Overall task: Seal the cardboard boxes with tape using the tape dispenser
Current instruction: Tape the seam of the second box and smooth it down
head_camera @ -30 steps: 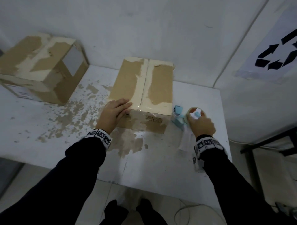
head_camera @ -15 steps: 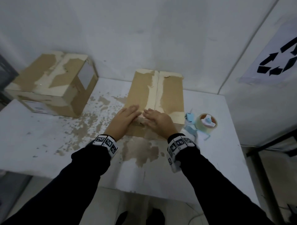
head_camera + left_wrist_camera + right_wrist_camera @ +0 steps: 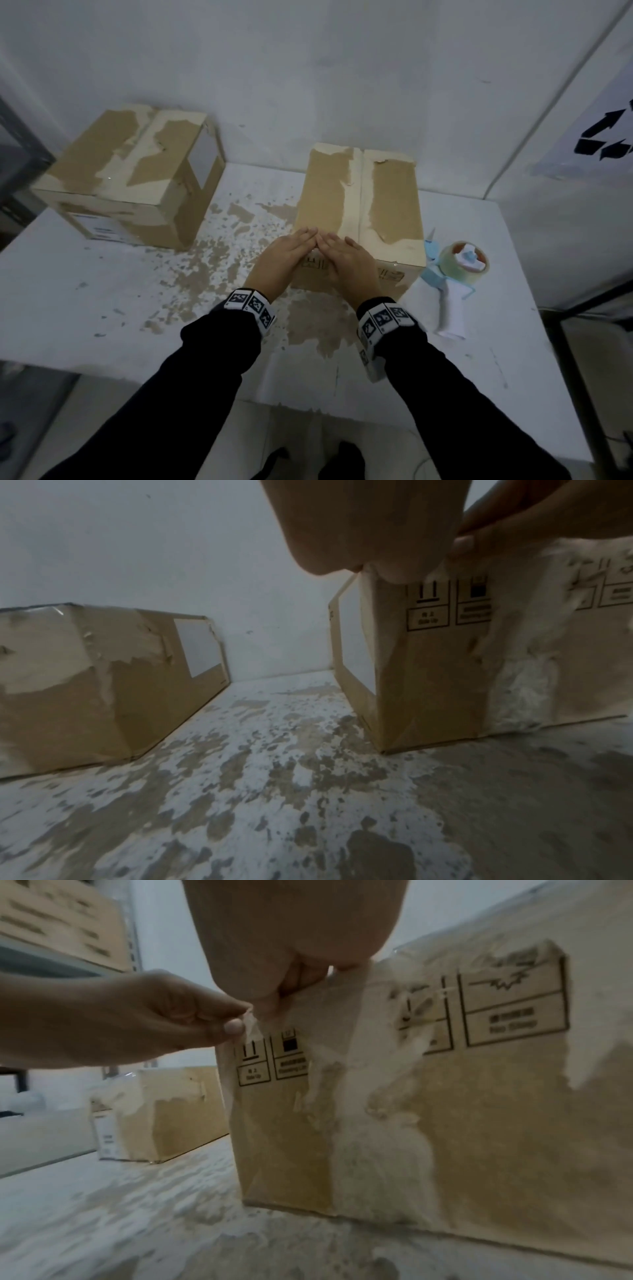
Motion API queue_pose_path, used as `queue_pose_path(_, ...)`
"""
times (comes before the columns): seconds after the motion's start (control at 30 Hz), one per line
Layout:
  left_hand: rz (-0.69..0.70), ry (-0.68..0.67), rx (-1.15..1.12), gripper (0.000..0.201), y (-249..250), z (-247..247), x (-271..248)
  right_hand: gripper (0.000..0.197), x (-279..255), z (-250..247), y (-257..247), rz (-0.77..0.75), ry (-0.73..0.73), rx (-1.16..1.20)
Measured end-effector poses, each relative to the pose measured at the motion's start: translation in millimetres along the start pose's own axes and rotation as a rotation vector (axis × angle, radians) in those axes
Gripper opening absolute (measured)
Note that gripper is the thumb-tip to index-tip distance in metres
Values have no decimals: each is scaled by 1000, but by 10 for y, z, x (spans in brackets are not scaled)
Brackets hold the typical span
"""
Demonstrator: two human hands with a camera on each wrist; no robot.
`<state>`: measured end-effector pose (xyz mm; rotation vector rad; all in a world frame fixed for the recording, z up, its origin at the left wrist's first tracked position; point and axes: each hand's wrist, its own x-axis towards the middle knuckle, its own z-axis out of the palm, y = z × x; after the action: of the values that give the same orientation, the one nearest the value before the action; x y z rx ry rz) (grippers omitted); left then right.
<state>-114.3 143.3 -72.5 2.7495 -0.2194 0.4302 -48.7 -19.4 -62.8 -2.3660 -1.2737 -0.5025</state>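
A worn cardboard box (image 3: 359, 198) stands mid-table with its top flaps shut. Both my hands lie over its near top edge by the left corner. My left hand (image 3: 294, 246) has its fingers on the lid. In the right wrist view its thumb (image 3: 234, 1027) pinches a loose end of clear tape (image 3: 251, 1031) on the box front (image 3: 445, 1096). My right hand (image 3: 342, 253) lies flat beside it, thumb pressing the front face. The blue tape dispenser (image 3: 459, 270) lies on the table right of the box, held by nobody.
A second taped cardboard box (image 3: 137, 178) sits at the back left against the wall. The white table (image 3: 102, 291) is patchy with peeled brown spots. Its right edge is close behind the dispenser, with a dark frame (image 3: 599, 308) beyond. Grey shelving (image 3: 13, 171) stands at far left.
My right hand let go of the dispenser, which now lies on the table, and came over to the box edge. Both hands have since slid left towards the box's near-left corner.
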Motion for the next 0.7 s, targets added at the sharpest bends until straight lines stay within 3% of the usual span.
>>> queue_pose_path(0.23,51,-12,33,40,2,-32,11,43,-28,-127,120,-11,-142,44)
queue_pose_path(0.4,44,-45,-2,46,1,-71,14,41,-257,-311,430,-52,-127,-43)
queue_pose_path(0.57,15,-42,-27,48,21,-87,17,40,-220,-313,378,27,-140,76)
queue_pose_path(0.7,6,19,-44,40,17,-73,2,42,-307,-364,466,89,-80,-16)
